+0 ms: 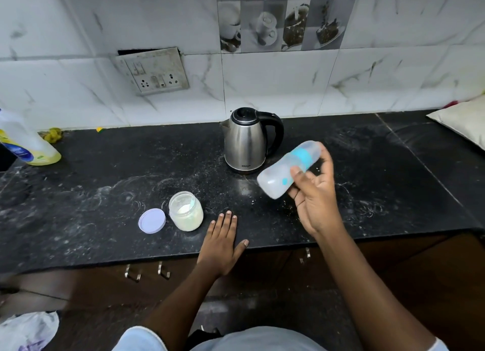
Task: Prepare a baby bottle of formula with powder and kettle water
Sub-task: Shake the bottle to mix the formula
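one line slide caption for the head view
Right hand tilts capped baby bottle beside kettle; powder jar open.

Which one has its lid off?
The powder jar: its lilac lid lies beside it. The kettle is closed; the baby bottle keeps its cap.

The clear baby bottle with a turquoise collar [288, 170] is motion-blurred; the yellow plastic detergent bottle [25, 143] and cream cushion [464, 122] are cropped by the frame.

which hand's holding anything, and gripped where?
Right hand holds the baby bottle, tilted, around its lower body. Left hand lies flat on the counter, holding nothing.
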### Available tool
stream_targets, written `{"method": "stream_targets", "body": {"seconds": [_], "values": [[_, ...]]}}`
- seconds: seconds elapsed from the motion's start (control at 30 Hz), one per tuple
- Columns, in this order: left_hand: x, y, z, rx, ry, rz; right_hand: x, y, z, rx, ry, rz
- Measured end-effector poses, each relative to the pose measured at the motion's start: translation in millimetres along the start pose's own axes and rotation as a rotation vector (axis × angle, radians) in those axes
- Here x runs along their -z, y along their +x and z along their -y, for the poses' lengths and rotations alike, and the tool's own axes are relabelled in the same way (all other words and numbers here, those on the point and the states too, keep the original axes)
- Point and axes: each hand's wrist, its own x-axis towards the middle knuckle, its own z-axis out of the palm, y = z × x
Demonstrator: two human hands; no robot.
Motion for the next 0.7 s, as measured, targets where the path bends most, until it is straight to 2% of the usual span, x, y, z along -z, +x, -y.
{"method": "stream_targets", "body": {"seconds": [0.03, 0.13, 0.17, 0.27, 0.4, 0.5, 0.53, 0.63, 0.7], "values": [[-1, 0, 0, 0.001, 0.006, -0.001, 1, 1, 1, 0.000, -0.004, 0.003], [0, 0, 1, 0.003, 0.019, 0.006, -1, -3, 6, -0.078, -0.184, 0.217], [0, 0, 1, 0.001, 0.021, 0.007, -1, -3, 6, -0.077, -0.184, 0.224], [0, 0, 0, -0.004, 0.015, 0.000, 3, 1, 5, -0.028, -0.059, 0.083], [1, -1, -1, 0.003, 0.013, 0.004, 1, -4, 7, -0.079, -0.190, 0.222], [3, -1, -2, 0.004, 0.027, 0.017, 5, -1, 6, -0.018, -0.041, 0.064], [4, -1, -3, 0.009, 0.027, 0.017, 6, 0, 7, -0.018, -0.040, 0.066], [4, -1, -2, 0.010, 0.035, 0.021, 7, -3, 11, -0.102, -0.213, 0.256], [2, 0, -1, 0.009, 0.032, 0.019, 7, -3, 10, -0.091, -0.166, 0.203]]}}
